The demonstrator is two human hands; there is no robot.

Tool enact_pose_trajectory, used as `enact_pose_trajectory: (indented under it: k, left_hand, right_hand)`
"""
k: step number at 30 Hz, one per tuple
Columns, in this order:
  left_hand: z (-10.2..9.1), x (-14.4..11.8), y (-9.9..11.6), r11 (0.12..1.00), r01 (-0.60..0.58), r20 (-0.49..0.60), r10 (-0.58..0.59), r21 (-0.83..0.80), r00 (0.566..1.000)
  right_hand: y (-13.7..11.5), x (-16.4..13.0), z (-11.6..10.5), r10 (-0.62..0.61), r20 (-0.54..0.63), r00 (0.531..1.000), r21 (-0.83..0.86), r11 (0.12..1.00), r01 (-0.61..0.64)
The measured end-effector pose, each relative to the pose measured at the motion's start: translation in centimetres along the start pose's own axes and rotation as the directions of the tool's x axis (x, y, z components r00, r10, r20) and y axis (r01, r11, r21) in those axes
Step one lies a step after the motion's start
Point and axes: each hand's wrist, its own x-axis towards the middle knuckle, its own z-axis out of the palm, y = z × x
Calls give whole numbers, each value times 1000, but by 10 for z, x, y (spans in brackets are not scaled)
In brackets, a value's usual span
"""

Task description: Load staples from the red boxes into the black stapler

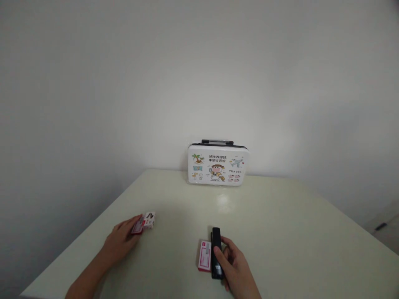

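Nearest to us, our right hand (234,262) rests on the black stapler (216,252), thumb and fingers curled along its side and top, gripping it as it lies flat on the worktop (280,232). Just beside the stapler, on its left and touching or nearly so, lies a small pink and white box (205,256), flat and closed as far as we can tell.

A little farther out, our left hand (123,241) reaches forward with the fingertips pinched on a second small box (144,222), red and white, which sits on the worktop well apart from the stapler. Whether that box is open we cannot tell; it is too small and blurred.

We judge the step in hand to be the gathering of the pieces: stapler held, a small box taken up. The next move, as we judge it, calls for a firm hold on the stapler while the left hand brings its box closer without spilling anything.

Farthest off, at the back edge against the wall (124,83), stands a white printed case (218,165) with a dark handle, upright and closed.
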Motion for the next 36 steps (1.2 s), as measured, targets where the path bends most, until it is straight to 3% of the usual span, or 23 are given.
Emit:
enact_pose_trajectory:
  k: [2,4,8,12,14,17,20,23,25,27,29,30,32,34,36]
  left_hand:
    - [0,-22,-2,999,-53,34,53,1,998]
    - [5,-46,9,997,-76,53,77,-25,996]
    - [16,-78,74,984,-111,108,126,-137,986]
    - [18,-73,158,886,-197,176,293,-420,940]
    - [19,-62,188,828,-247,188,384,-504,904]
    - [28,-49,212,769,-306,228,499,-562,836]
    - [40,-48,222,765,-295,268,514,-573,815]
    - [48,-53,224,757,-283,283,521,-589,805]
    - [50,-52,216,755,-284,255,509,-591,822]
    - [46,-41,194,801,-247,169,394,-546,904]
    - [36,-23,161,895,-111,20,133,-433,991]
    - [29,-12,141,936,12,-60,-35,-353,998]
    - [15,6,106,940,168,-136,-216,-297,967]
    - [6,18,83,928,243,-124,-286,-281,950]
    - [10,24,81,927,242,-70,-272,-288,960]
  right_hand:
    - [-3,-1,2,6,-20,1000,2,1000,-6]
    - [-4,-2,3,6,-15,1000,-1,1000,-6]
    - [-4,-2,2,6,12,1000,-8,1000,-6]
    - [3,1,-1,-7,29,1000,-11,1000,8]
    - [8,2,-2,-26,48,999,-19,999,27]
    - [12,3,-3,-46,60,997,-37,998,49]
    - [11,2,-3,-52,62,997,-55,997,55]
    - [8,0,-4,-48,68,997,-68,996,52]
    - [7,-1,-5,-48,61,997,-78,996,52]
    - [7,-2,-5,-52,46,998,-78,995,56]
    - [9,-2,-5,-53,33,998,-63,997,55]
    - [10,-2,-5,-53,29,998,-56,997,55]
    - [11,0,-5,-67,25,997,-58,996,68]
    - [13,2,-6,-87,18,996,-69,994,88]
    - [14,5,-6,-96,25,995,-77,992,97]
